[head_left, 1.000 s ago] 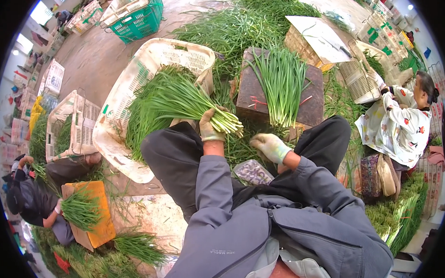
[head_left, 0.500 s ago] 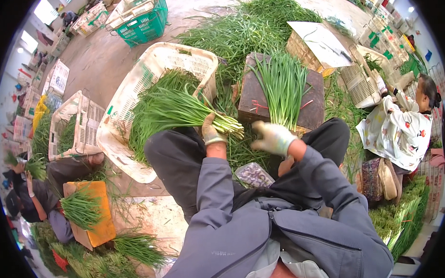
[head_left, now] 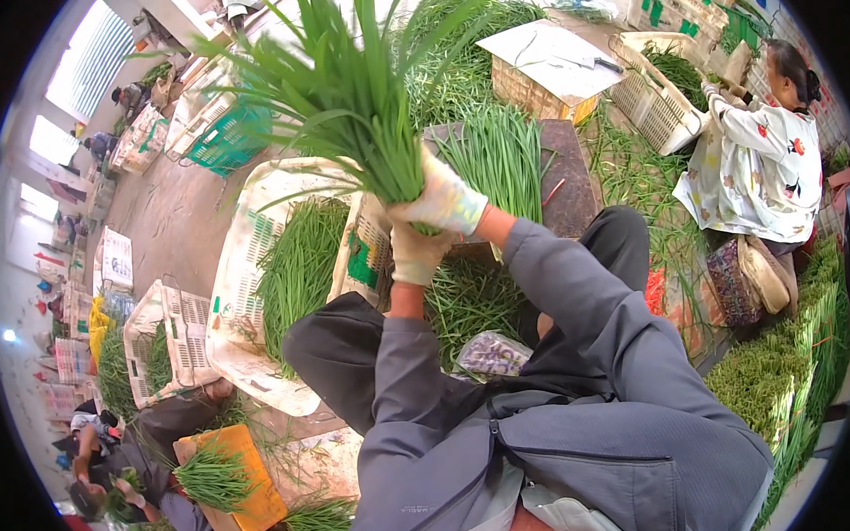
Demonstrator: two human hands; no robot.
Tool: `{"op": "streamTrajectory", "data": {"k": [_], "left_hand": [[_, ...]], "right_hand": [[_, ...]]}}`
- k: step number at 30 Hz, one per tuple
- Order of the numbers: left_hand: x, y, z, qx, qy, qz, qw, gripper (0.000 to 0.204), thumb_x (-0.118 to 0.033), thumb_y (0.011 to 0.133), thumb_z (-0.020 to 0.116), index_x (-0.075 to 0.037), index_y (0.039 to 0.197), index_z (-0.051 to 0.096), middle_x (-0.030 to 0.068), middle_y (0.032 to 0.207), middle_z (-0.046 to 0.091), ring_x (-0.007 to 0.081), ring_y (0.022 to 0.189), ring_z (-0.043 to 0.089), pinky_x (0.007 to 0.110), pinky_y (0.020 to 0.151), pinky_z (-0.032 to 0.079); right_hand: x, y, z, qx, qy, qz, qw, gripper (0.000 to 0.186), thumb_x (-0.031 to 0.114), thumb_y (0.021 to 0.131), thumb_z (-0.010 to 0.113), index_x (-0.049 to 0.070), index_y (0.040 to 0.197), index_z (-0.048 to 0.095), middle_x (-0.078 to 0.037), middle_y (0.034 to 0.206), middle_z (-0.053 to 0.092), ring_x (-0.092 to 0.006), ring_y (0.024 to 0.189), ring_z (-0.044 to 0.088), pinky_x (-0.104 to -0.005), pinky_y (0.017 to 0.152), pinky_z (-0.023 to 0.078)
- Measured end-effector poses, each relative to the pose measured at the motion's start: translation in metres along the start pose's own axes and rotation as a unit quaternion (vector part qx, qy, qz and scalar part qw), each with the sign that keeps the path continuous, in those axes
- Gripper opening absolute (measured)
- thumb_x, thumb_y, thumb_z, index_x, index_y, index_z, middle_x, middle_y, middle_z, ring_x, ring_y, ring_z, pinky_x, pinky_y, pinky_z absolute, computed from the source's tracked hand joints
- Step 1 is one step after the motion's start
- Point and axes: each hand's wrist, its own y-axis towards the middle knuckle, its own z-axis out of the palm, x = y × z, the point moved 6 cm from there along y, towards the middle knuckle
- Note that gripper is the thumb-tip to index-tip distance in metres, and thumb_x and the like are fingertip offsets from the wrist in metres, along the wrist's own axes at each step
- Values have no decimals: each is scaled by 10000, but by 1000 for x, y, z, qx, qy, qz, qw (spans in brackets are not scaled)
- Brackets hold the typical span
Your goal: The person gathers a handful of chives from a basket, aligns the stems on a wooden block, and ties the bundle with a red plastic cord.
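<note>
Bunch (head_left: 374, 136), leaves fanned | right hand (head_left: 446, 201): closed round its base | left hand (head_left: 417, 254): at its foot, closure untellable | advised: firm, uncrushing grip, ends level

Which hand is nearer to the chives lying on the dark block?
Right. The right hand is just left of the chives in view; the left hand is lower and farther left.

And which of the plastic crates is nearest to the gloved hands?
The large whitish crate just left of the left hand, with green stalks inside; the green crate and other whitish crates stand farther off.
</note>
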Motion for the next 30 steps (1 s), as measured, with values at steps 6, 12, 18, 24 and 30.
{"op": "streamTrajectory", "data": {"k": [6, 12, 18, 24, 30], "left_hand": [[45, 39, 6, 87, -109, -314, 939, 1041, -324, 696, 875, -49, 1468, 233, 169, 1369, 474, 285, 1222, 518, 450, 1098, 389], [109, 56, -60, 108, 133, -151, 974, 830, -386, 792, 761, -69, 1445, 357, 123, 1345, 528, 286, 1254, 503, 453, 1082, 389], [99, 73, -8, 78, 180, -48, 979, 832, -300, 741, 807, -61, 1419, 390, 154, 1372, 521, 299, 1325, 445, 457, 1125, 326], [9, 20, 74, 41, 579, 242, 778, 1041, -190, 606, 846, 12, 1457, 280, 255, 1446, 382, 445, 1294, 410, 472, 1080, 354], [71, -72, -89, -171, 682, 15, 711, 746, -117, 761, 715, -15, 1431, 404, 165, 1219, 637, 286, 1067, 642, 381, 957, 487]], "right_hand": [[-74, -14, -38, 69, -62, 2, 996, 1030, 218, 665, 844, 29, 1476, 237, -197, 1334, 519, -293, 1211, 545, -379, 1037, 439], [-150, -33, -14, 121, 67, 172, 975, 1038, 265, 603, 880, 18, 1452, 336, -213, 1372, 487, -326, 1255, 495, -369, 1078, 390], [-142, -12, -37, -43, 36, 106, 993, 1019, 235, 606, 898, -3, 1425, 339, -178, 1286, 552, -262, 1152, 555, -352, 1007, 450], [-115, -8, -80, -192, 247, 169, 935, 365, 54, 750, 788, 15, 1078, 633, -39, 978, 692, -134, 894, 638, -313, 831, 525], [-71, 6, -140, -145, 476, 154, 853, 391, 69, 832, 640, 0, 1210, 566, -89, 961, 655, -262, 868, 675, -411, 809, 564]]}}
